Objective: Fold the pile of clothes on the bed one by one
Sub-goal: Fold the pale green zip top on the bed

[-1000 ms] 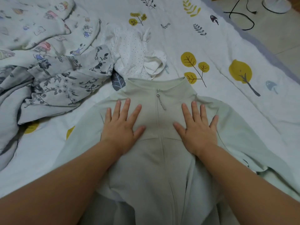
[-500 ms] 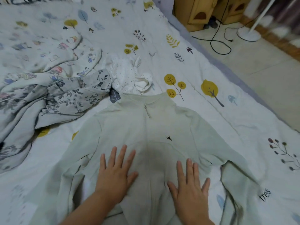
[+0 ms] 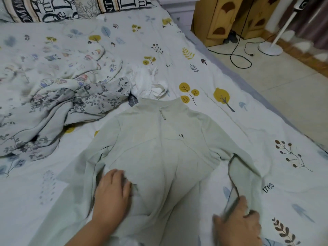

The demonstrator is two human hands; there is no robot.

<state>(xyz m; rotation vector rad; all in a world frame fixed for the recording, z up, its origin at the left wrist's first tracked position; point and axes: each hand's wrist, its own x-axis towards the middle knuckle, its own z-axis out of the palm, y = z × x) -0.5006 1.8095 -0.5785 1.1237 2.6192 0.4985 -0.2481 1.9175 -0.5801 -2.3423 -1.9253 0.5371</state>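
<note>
A pale green zip-up jacket lies front up on the bed, collar away from me, with both sleeves spread out. My left hand rests on its left side near the waist, its fingers curled into the fabric edge. Blurred by motion, my right hand grips the lower end of the right sleeve, which is folded back on itself. Beyond the collar lies the pile: a grey floral garment, a white dotted garment and a cartoon-print cloth.
The leaf-printed bed sheet covers the bed. Lettered pillows lie at the head. The bed's right edge drops to a tiled floor with a wooden cabinet, a black cable and a fan base.
Both hands slid down from the jacket's chest to its lower part. The left one curled onto the left side; the right one moved out and took hold of the right sleeve.
</note>
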